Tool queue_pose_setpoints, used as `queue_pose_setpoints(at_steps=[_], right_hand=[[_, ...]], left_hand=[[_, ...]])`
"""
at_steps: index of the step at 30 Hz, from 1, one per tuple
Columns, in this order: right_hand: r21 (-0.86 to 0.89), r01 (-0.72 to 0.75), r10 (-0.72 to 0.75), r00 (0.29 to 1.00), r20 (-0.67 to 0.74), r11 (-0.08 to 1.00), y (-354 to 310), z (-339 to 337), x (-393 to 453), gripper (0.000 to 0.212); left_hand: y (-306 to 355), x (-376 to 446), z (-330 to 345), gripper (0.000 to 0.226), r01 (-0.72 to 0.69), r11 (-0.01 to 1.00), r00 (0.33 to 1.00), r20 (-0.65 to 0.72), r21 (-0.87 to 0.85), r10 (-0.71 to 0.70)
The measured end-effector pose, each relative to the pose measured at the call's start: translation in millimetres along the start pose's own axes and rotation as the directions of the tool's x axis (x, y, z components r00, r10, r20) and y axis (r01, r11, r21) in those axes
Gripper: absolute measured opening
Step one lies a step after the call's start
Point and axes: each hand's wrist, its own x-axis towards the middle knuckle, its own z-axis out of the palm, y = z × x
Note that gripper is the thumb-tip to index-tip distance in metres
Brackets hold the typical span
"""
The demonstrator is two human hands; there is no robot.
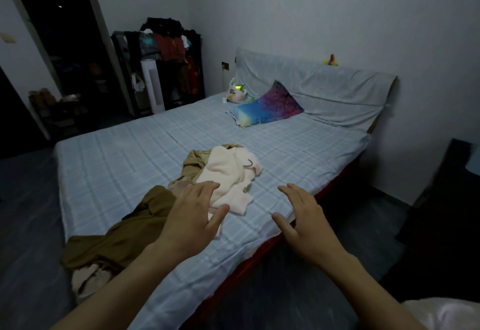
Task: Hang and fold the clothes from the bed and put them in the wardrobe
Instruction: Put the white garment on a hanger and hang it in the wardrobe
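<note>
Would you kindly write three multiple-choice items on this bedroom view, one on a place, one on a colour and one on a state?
1. Where does the colourful blue-and-purple pillow lie?
A. on the floor
B. near the head of the blue checked bed
C. on the clothes rack

2. What colour is the crumpled fleece garment in the middle of the bed?
A. pale cream-pink
B. black
C. bright red

3. How are the left hand and right hand?
A. both gripping a hanger
B. left holds the pillow
C. both open with fingers spread, holding nothing

Answers: 1 B, the pillow rests by the sheet-draped headboard. 2 A, it shows pale beside the olive-brown garment. 3 C, all fingers are straight and nothing is held.
</note>
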Motion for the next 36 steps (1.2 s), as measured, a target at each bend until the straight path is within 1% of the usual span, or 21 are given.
queue_pose_setpoints(at_steps=[4, 7, 9, 12, 14, 21, 23, 26, 32, 36], right_hand=[[-0.038, -0.036, 0.037, 0.999, 0.021, 0.999, 37.2, 5.5, 33.0, 0.063], [-0.067, -0.055, 0.057, 0.998, 0.035, 0.996, 62.2, 10.9, 69.4, 0.063], [-0.081, -0.071, 0.075, 0.996, 0.045, 0.994, 76.4, 18.3, 99.3, 0.063], [-0.069, -0.094, 0.1, 0.991, 0.092, 0.993, 90.3, 32.9, 140.0, 0.062], [-0.061, -0.093, 0.1, 0.987, 0.124, 0.994, 100.3, 44.4, 167.3, 0.061], [0.0, -0.087, 0.086, 0.982, 0.17, 0.996, 132.3, 75.0, 244.9, 0.059], [0.01, -0.093, 0.089, 0.977, 0.196, 0.996, 145.0, 85.0, 264.8, 0.059], [0.071, -0.087, 0.07, 0.974, 0.217, 0.994, 168.3, 100.8, 295.8, 0.057], [0.183, -0.079, 0.03, 0.967, 0.254, 0.98, 225.0, 122.4, 361.0, 0.054], [0.241, -0.113, 0.043, 0.96, 0.277, 0.964, 262.0, 133.9, 404.6, 0.049]], left_hand=[[-6.0, 48.0, 37.7, 0.053, 0.011, 0.999, 1.0, 0.011, -0.046, -0.011], [-16.6, 87.9, 65.4, 0.051, -0.007, 0.998, 1.0, 0.027, -0.068, 0.009], [-27.9, 118.3, 81.9, 0.049, -0.004, 0.994, 1.0, 0.027, -0.113, 0.007], [-43.4, 159.4, 101.9, 0.045, 0.033, 0.982, 0.999, 0.023, -0.185, -0.029], [-55.6, 184.6, 115.4, 0.044, 0.036, 0.98, 0.999, 0.024, -0.197, -0.032], [-90.8, 255.1, 142.4, 0.04, 0.074, 0.981, 0.996, 0.054, -0.179, -0.065], [-98.4, 275.4, 149.8, 0.04, 0.077, 0.988, 0.995, 0.067, -0.137, -0.068], [-108.8, 306.2, 162.1, 0.04, 0.113, 0.989, 0.992, 0.069, -0.091, -0.107], [-108.2, 374.3, 187.3, 0.039, 0.181, 0.983, 0.983, 0.034, -0.004, -0.181], [-111.5, 415.5, 207.4, 0.039, 0.223, 0.974, 0.972, 0.064, 0.04, -0.225]])
